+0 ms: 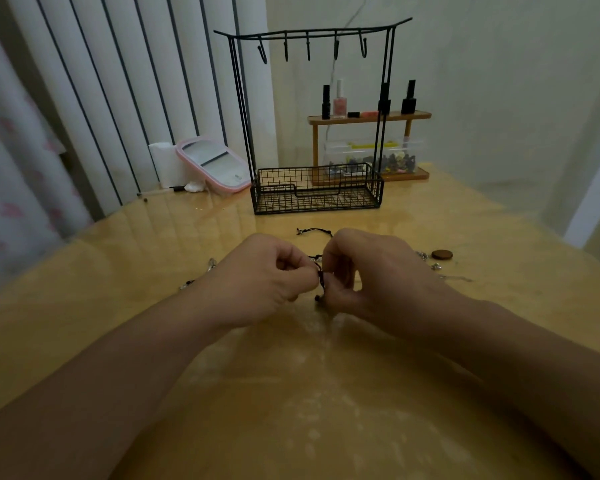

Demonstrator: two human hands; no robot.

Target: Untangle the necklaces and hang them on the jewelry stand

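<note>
A: What are the hands doing?

B: The left hand [260, 275] and the right hand [357, 271] are close together over the desk [291, 393]. Both have their fingers curled in. They pinch a thin black cord [320, 277] between them, right at a knot.

A: Is that one of the necklaces?

B: I think so. More of the same black cord [314, 231] lies on the desk just past the hands. A little silver chain [426, 258] pokes out beside the right hand, near a round brown piece [442, 254]. More small bits [201, 273] lie by the left wrist. Most of the tangle is hidden under the hands.

A: Where do they go?

B: On the black wire stand [312, 116] at the back of the desk. Its hooks [307, 46] are all bare, so nothing is hung up yet.

A: How should the knot be done?

B: Slowly, I'd say. Hold the cord still with one hand. Use the other fingertips to wiggle one loop loose. Don't tug hard, or the knot may get tighter. Keep it low over the desk so small pieces don't fall far. It may help to spread the other cords flat and see which end goes where.
</note>
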